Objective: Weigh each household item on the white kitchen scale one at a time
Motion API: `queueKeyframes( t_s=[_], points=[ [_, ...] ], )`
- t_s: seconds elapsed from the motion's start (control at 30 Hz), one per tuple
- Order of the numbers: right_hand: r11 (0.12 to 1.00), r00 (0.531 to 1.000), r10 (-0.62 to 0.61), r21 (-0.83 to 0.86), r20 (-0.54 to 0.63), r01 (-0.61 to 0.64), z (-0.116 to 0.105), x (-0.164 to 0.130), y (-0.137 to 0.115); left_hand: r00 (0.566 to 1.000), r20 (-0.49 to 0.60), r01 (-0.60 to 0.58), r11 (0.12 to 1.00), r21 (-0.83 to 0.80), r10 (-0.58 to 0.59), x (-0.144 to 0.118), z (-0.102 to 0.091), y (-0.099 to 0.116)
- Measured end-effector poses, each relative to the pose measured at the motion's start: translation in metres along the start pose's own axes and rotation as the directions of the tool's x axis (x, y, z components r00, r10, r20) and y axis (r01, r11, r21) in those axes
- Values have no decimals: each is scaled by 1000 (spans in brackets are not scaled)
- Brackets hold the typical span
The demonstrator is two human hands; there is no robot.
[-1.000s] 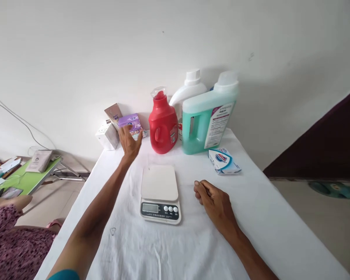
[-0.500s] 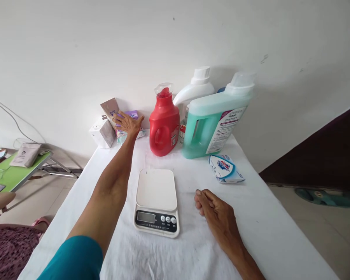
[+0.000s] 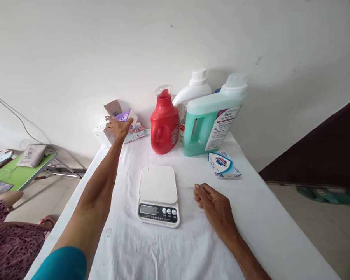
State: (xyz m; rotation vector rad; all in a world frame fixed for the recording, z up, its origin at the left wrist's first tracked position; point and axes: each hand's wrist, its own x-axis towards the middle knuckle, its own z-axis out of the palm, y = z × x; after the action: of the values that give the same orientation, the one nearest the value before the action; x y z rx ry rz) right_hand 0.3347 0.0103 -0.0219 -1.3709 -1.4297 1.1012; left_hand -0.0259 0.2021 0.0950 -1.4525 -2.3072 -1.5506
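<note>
At the far left of the table, my left hand (image 3: 119,127) grips a small purple box (image 3: 124,115) with a pale end, thumb on its right side. The box is tilted; part of it is hidden behind the hand. Beside it are a white box (image 3: 102,132), a brown box (image 3: 113,107) leaning at the wall, and a patterned soft pack (image 3: 136,133). My right hand (image 3: 214,206) rests loosely closed on the white cloth, nothing visible in it. Between my arms lies a white kitchen scale (image 3: 158,184) with a bare platform and a blank-looking display.
Along the wall stand a red detergent bottle (image 3: 165,124), a white bottle (image 3: 196,89) and a large green bottle (image 3: 211,124). A blue-white soap box (image 3: 223,165) lies before them. At left, a person in patterned clothing (image 3: 14,249) sits near a green folding table (image 3: 32,171).
My left hand has closed from spread fingers onto the purple box, which is now tilted up. My right hand stays closed on the cloth. The view has shifted slightly.
</note>
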Motion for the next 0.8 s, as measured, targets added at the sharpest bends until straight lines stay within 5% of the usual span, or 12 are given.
queueKeyframes(
  t_s=[0.07, 0.23, 0.33, 0.5, 0.8],
  points=[
    [1000, 1000, -23, -8, -3, 23, 1, 0, -1, 987, -98, 137, 988, 66, -130, -15, -25, 7],
    [996, 996, -84, -24, -22, 83, 3, 0, -1, 992, 47, -113, 994, -5, 114, -90, -84, 13],
    [996, 996, -87, -14, -17, 86, 3, 0, 0, 975, 150, -164, 986, 8, 161, -149, -102, 10],
    [996, 996, -87, -18, -24, 87, 5, 0, 0, 949, 281, -144, 989, -17, 143, -217, -95, 13],
    [994, 994, -105, -17, -16, 104, 4, -1, 0, 941, 239, -255, 966, 34, 239, -253, -56, 20]
  ],
)
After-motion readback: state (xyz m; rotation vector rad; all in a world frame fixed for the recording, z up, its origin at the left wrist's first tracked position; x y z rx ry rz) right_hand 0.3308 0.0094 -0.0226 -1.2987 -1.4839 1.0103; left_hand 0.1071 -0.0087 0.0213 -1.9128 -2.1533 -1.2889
